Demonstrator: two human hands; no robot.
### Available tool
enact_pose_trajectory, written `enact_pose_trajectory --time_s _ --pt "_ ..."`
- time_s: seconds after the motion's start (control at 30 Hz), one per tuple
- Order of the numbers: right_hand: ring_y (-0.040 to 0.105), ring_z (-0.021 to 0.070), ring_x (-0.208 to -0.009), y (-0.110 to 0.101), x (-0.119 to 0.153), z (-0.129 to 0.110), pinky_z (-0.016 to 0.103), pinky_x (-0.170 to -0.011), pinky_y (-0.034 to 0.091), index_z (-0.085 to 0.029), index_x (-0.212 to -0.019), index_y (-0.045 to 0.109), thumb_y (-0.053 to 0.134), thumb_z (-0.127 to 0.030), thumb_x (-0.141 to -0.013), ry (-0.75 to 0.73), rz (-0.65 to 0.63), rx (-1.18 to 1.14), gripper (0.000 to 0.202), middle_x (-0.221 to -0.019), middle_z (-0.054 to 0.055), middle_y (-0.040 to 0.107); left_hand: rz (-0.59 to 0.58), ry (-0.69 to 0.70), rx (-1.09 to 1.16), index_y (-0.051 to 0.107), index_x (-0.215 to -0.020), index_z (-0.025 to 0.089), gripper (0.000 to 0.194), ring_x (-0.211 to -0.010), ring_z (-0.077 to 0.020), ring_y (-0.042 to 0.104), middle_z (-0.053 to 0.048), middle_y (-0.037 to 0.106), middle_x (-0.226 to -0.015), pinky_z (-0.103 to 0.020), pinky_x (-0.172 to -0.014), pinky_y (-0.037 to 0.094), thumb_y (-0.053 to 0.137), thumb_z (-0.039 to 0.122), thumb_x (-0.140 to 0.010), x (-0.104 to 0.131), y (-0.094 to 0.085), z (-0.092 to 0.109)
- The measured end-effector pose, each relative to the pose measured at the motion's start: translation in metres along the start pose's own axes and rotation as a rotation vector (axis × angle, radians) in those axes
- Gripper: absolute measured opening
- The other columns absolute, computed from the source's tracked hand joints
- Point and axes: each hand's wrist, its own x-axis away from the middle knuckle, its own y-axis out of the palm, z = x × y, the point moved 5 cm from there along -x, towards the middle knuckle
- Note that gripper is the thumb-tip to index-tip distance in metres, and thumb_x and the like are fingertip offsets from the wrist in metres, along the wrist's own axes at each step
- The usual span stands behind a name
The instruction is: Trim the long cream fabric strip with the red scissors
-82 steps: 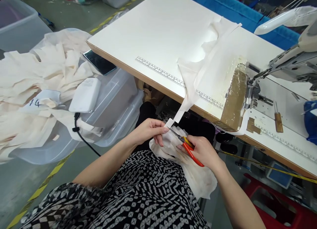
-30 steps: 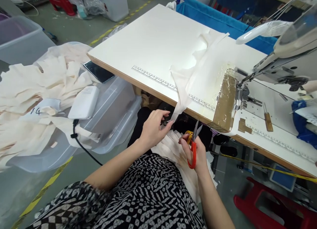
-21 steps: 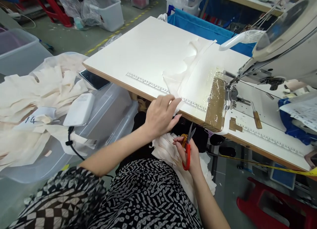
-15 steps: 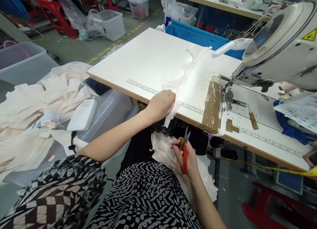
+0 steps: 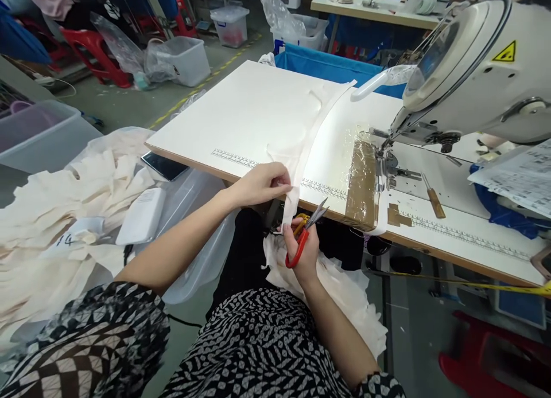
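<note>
A pale cream fabric piece [image 5: 306, 135] with a narrow band along one side lies across the white table and droops over its front edge. My left hand [image 5: 262, 183] pinches it near that edge, thumb and fingers closed. Below the edge, my right hand [image 5: 303, 252] is wrapped around scissors [image 5: 298, 246] with red and yellow handles, their blades parted and pointing up to the right. The fabric's hanging end reaches the right hand's fingertips, which seem to touch it. More cream fabric [image 5: 327, 289] is heaped below that hand.
A sewing machine [image 5: 465, 77] stands on the table [image 5: 224, 111] at the right, with a wooden-handled screwdriver [image 5: 434, 200] nearby. At the left, stacked fabric pieces [image 5: 38, 214], a white power bank [image 5: 142, 215] and a dark phone [image 5: 164, 166] rest by a plastic bin [image 5: 193, 237].
My right hand has come up and left with the scissors, to the fabric's hanging end. My left hand has shifted slightly left and down, still pinching the fabric. The view has shifted slightly.
</note>
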Motion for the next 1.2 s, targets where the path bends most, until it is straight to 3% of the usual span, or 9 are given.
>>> enact_pose_trajectory --time_s 0.17,0.3,0.4,0.53,0.7,0.87,0.93,1.03,1.2 --pt "0.061 0.0151 -0.072 -0.035 0.014 -0.014 0.029 -0.069 0.049 -0.019 -0.093 0.053 0.057 -0.029 -0.088 -0.118 -0.013 0.303 0.012 -0.082 0.002 0.062 -0.392 0.028 0.093 0.061 -0.065 0.017 0.038 -0.051 -0.0095 0.048 0.0 0.058 -0.059 -0.022 -0.05 0.034 0.048 0.038 -0.094 0.044 -0.004 -0.004" --pt "0.054 0.0124 -0.066 -0.053 0.026 -0.029 0.026 -0.064 0.045 -0.02 -0.093 0.052 0.055 -0.02 -0.086 -0.276 -0.163 0.462 0.008 -0.08 -0.001 0.056 -0.252 0.174 -0.057 0.066 -0.097 0.017 0.022 -0.068 -0.0125 0.059 -0.006 0.07 -0.093 -0.023 -0.059 0.04 0.051 0.032 -0.093 0.045 -0.003 0.028" --pt "0.053 0.0126 -0.07 -0.061 0.037 -0.045 0.025 -0.064 0.043 -0.021 -0.094 0.051 0.055 -0.011 -0.081 -0.339 -0.285 0.523 0.017 -0.083 -0.001 0.053 -0.431 0.389 -0.009 0.059 -0.12 0.018 0.03 -0.089 -0.0161 0.062 -0.009 0.064 -0.119 -0.024 -0.068 0.043 0.053 0.021 -0.09 0.039 0.018 0.064" --pt "0.053 0.013 -0.07 -0.073 0.046 -0.067 0.025 -0.064 0.043 -0.022 -0.089 0.05 0.053 -0.012 -0.083 -0.248 -0.307 0.482 0.012 -0.082 -0.001 0.053 -0.632 0.423 0.049 0.064 -0.091 0.017 0.015 -0.07 -0.0143 0.059 -0.006 0.067 -0.085 -0.025 -0.06 0.039 0.05 0.02 -0.093 0.048 0.038 0.085" --pt "0.055 0.0132 -0.069 -0.072 0.044 -0.077 0.025 -0.066 0.045 -0.021 -0.091 0.053 0.056 -0.024 -0.088 -0.148 -0.373 0.423 0.006 -0.08 0.0 0.057 -0.617 0.042 0.393 0.054 -0.076 0.017 0.025 -0.051 -0.0093 0.053 0.001 0.057 -0.062 -0.02 -0.048 0.036 0.046 0.029 -0.096 0.092 0.056 0.074" --pt "0.057 0.0172 -0.083 -0.091 0.04 -0.053 0.029 -0.073 0.047 -0.02 -0.099 0.051 0.053 -0.047 -0.093 0.133 -0.525 0.398 0.027 -0.092 0.004 0.06 -0.376 -0.484 0.815 0.054 -0.083 0.017 0.031 -0.031 -0.0055 0.041 0.009 0.045 -0.044 -0.015 -0.035 0.027 0.049 0.046 -0.094 0.126 0.085 0.044" --pt "0.054 0.0161 -0.076 -0.099 0.046 -0.04 0.029 -0.069 0.046 -0.02 -0.091 0.051 0.047 -0.051 -0.095 0.225 -0.693 0.421 0.031 -0.086 0.003 0.057 -0.344 -0.529 0.933 0.058 -0.085 0.016 0.03 -0.029 -0.005 0.039 0.008 0.047 -0.04 -0.014 -0.034 0.026 0.054 0.045 -0.092 0.128 0.094 0.04" --pt "0.044 0.0137 -0.065 -0.108 0.054 -0.025 0.027 -0.06 0.04 -0.02 -0.079 0.047 0.045 -0.056 -0.094 0.309 -0.881 0.523 0.039 -0.073 0.0 0.049 -0.35 -0.52 1.104 0.06 -0.087 0.014 0.03 -0.043 -0.0107 0.06 -0.002 0.067 -0.054 -0.015 -0.042 0.041 0.059 0.044 -0.089 0.122 0.103 0.041" --pt "0.036 0.0117 -0.061 -0.105 0.053 -0.017 0.025 -0.055 0.031 -0.02 -0.075 0.042 0.047 -0.059 -0.092 0.303 -0.986 0.58 0.042 -0.068 -0.003 0.041 -0.343 -0.578 1.256 0.061 -0.085 0.013 0.031 -0.076 -0.0195 0.073 -0.01 0.076 -0.078 -0.025 -0.066 0.057 0.066 0.044 -0.085 0.114 0.114 0.041"
